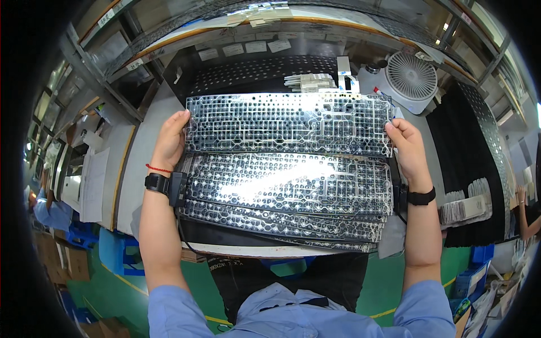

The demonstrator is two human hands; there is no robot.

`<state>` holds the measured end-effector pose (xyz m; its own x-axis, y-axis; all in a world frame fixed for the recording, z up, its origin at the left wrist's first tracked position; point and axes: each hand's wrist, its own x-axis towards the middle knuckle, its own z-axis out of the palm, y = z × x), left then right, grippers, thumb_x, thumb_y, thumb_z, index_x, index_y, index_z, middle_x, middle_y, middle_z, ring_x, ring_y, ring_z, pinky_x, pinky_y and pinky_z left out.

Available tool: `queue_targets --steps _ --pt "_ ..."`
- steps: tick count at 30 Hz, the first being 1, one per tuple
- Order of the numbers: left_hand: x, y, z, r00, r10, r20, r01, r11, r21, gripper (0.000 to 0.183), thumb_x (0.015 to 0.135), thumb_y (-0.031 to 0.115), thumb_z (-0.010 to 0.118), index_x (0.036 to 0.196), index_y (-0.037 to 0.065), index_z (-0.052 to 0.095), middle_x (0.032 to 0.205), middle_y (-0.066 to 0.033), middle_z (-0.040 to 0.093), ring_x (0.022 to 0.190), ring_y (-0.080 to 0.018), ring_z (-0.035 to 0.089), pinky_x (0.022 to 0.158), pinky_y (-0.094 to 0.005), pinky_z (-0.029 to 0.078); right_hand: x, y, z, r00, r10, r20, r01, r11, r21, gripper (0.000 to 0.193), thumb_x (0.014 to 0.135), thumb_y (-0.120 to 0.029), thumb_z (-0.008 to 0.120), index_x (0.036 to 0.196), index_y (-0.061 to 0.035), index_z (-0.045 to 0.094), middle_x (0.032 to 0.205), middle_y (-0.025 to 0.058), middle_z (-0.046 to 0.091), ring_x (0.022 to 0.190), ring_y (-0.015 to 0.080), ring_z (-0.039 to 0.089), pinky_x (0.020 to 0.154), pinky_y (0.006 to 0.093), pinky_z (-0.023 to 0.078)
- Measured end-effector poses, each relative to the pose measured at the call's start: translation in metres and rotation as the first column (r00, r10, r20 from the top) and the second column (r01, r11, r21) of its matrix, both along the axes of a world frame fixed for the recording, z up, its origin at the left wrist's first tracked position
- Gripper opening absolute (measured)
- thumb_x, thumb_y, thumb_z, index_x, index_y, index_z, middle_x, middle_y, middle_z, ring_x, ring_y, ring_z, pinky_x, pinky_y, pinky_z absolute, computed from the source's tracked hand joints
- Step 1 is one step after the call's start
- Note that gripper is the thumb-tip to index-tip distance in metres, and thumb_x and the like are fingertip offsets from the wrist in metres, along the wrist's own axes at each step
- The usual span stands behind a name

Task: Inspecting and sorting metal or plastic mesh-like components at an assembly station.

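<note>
Between my two hands is a thin, glossy keyboard membrane sheet (256,125), printed with pale circuit lines and dark dots. My left hand (171,138) pinches its left edge, thumb on top. At the opposite end, my right hand (407,147) grips the right edge the same way. Just below the held sheet lies a fanned stack of similar membrane sheets (270,218), with bright glare across the uppermost one. Each wrist wears a dark band, with a dark box beside it, and a red cord circles the left one.
Behind the sheet stands a dark perforated panel (234,73) with pale strips (315,83) in front. A white fan (411,79) sits at the back right. Further right, a bundle of pale cards (465,209) lies on black cloth. Other people's arms show at both far sides.
</note>
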<state>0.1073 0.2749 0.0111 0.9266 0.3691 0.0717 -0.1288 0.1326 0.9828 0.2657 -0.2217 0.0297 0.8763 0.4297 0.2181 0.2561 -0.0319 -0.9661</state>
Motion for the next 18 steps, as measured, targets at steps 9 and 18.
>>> queue_targets --steps 9,18 --pt "-0.007 0.025 -0.006 0.992 -0.088 0.087 0.093 0.994 -0.051 0.021 0.101 0.028 0.054 0.095 0.009 0.060 0.077 -0.0024 0.065 0.055 -0.0065 0.051 0.050 -0.0186 0.035 -0.004 0.002 0.003 0.989 -0.144 0.031 0.141 0.985 0.098 0.020 0.100 -0.021 0.057 0.092 -0.0040 0.063 0.068 -0.0065 0.057 0.054 -0.0002 0.043 0.048 0.0157 0.030" --pt "-0.002 0.010 -0.003 0.998 0.060 0.031 -0.059 0.998 -0.025 0.021 0.101 0.029 0.054 0.104 0.009 0.061 0.098 0.0003 0.066 0.068 -0.0050 0.056 0.057 -0.0210 0.041 0.000 -0.004 0.000 0.995 -0.095 0.025 0.088 0.973 0.216 0.019 0.099 -0.019 0.057 0.102 -0.0013 0.062 0.083 0.0016 0.063 0.073 0.0068 0.058 0.059 0.0201 0.043"
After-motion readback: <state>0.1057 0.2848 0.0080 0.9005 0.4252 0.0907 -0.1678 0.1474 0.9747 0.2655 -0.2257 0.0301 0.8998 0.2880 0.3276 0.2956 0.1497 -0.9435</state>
